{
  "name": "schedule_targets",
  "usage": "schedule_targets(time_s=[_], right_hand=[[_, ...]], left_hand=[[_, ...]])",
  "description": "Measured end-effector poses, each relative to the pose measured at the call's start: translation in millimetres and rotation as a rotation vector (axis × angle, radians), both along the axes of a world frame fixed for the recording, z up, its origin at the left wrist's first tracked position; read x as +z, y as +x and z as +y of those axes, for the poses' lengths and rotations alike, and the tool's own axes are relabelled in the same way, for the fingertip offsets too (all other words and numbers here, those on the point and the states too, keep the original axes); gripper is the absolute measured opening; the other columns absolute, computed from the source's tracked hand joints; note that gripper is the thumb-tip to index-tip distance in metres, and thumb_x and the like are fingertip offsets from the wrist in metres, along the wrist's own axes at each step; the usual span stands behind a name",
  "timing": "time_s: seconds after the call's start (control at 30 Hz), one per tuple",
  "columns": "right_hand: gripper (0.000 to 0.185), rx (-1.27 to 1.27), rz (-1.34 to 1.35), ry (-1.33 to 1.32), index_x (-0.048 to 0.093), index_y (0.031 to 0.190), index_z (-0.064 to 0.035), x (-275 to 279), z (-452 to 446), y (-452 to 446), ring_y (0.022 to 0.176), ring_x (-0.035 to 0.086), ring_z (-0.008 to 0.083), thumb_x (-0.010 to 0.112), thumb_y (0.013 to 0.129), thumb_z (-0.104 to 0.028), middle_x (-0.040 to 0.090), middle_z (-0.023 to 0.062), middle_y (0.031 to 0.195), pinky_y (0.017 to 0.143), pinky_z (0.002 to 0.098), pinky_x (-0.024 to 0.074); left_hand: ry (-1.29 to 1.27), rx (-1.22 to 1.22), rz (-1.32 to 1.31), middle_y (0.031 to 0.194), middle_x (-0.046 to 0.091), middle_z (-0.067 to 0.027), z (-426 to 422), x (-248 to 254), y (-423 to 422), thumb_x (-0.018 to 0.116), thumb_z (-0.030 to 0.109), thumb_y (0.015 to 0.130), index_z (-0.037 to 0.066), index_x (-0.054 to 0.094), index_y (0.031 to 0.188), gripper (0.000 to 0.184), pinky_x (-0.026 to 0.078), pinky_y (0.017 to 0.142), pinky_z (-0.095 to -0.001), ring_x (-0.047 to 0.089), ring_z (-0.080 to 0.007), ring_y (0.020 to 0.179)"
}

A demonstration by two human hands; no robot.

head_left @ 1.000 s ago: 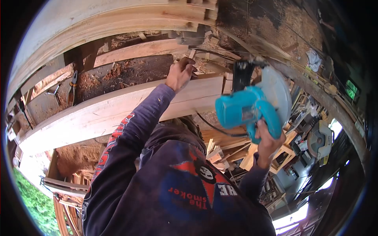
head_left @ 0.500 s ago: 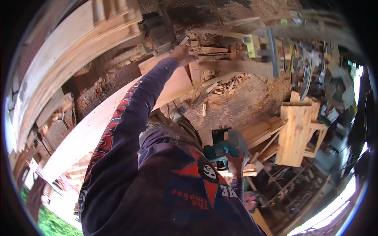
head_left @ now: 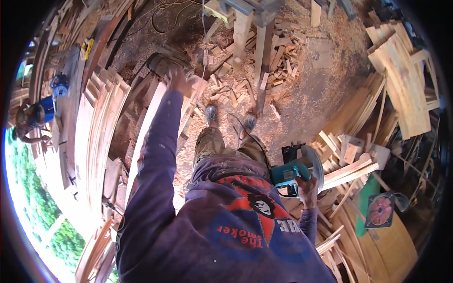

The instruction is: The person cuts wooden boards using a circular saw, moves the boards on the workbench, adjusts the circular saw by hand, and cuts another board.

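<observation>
My right hand [head_left: 307,189] is closed round the rear handle of a teal circular saw [head_left: 289,174], held at my right side. Its pale round guard [head_left: 315,165] faces outward and a dark cord trails toward my legs. My left arm stretches forward, and the left hand [head_left: 179,82] is at the far end of a long pale board [head_left: 150,106], its fingers too blurred to make out. Just beyond that hand sits a dark, blocky object [head_left: 163,63] whose kind I cannot make out.
Curved planks [head_left: 101,122] are stacked on the left. Wood offcuts [head_left: 283,56] and shavings cover the floor ahead, near a wooden stand [head_left: 243,35]. Boards [head_left: 401,75] lean at right, above a red fan [head_left: 380,211]. Another person [head_left: 35,118] is at far left, near a blue tool [head_left: 59,86].
The view has swung left, bringing the other person into sight. My left hand remains near the board's far end. The saw stays in my right hand at my side.
</observation>
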State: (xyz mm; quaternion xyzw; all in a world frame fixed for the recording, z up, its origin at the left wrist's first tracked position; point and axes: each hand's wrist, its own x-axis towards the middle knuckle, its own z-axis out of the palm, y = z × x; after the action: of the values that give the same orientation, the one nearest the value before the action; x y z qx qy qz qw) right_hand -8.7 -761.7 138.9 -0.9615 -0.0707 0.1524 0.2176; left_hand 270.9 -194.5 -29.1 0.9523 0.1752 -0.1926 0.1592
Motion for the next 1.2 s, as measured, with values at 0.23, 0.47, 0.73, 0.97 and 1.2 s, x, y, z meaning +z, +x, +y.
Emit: schedule_targets(time_s=[0.23,0.47,0.73,0.97,1.2], right_hand=[[0.023,-0.428,0.325,0.282,0.070,0.094,0.0025,4.7,-8.4,22.4,0.072,0.073,0.0351,0.073,0.082,-0.017,0.070,0.0234,0.078,0.063,0.0419,0.0532],[0.031,-0.304,0.425,0.077,0.071,0.093,0.0016,12.5,-8.0,49.6,0.082,0.072,0.0430,0.076,0.082,-0.027,0.071,0.0259,0.081,0.068,0.0493,0.0539],[0.041,-0.073,0.223,0.111,0.070,0.109,-0.0003,21.3,18.4,57.6,0.093,0.073,0.0345,0.080,0.082,-0.029,0.074,0.0202,0.094,0.079,0.0447,0.0541],[0.037,0.110,0.231,-0.010,0.069,0.103,0.0029,39.3,70.1,45.7,0.094,0.066,0.0477,0.070,0.076,-0.022,0.069,0.0281,0.094,0.083,0.0502,0.0516],[0.027,0.474,0.180,-0.116,0.067,0.097,0.0002,39.1,140.1,-12.7,0.081,0.069,0.0404,0.071,0.076,-0.017,0.069,0.0224,0.083,0.075,0.0476,0.0524]], left_hand=[[0.079,-0.122,-0.197,0.166,0.017,-0.0206,-59.8,57.5,-154.0,0.074,0.017,0.083,0.010,0.024,0.160,0.092,0.019,0.122,-0.0568,0.014,-0.0432,0.154],[0.060,0.046,-0.266,0.168,0.019,-0.0168,-55.4,43.9,-166.5,0.056,-0.004,0.074,0.009,0.019,0.162,0.095,0.014,0.124,-0.0532,0.013,-0.0389,0.156],[0.036,0.065,-0.363,0.169,0.018,-0.0152,-62.8,40.0,-209.6,0.055,0.006,0.081,0.008,0.021,0.161,0.087,0.011,0.126,-0.0515,0.011,-0.0365,0.157],[-0.363,0.463,-0.016,0.143,0.048,-0.0345,-115.8,-73.4,-470.8,0.067,0.036,0.090,-0.001,0.040,0.148,0.074,0.041,0.112,-0.0501,0.046,-0.0486,0.135],[-0.526,0.922,0.730,0.143,0.053,-0.0303,-163.5,-32.1,-774.4,0.059,0.043,0.088,-0.001,0.057,0.138,0.067,0.043,0.112,-0.0461,0.052,-0.0396,0.135]])
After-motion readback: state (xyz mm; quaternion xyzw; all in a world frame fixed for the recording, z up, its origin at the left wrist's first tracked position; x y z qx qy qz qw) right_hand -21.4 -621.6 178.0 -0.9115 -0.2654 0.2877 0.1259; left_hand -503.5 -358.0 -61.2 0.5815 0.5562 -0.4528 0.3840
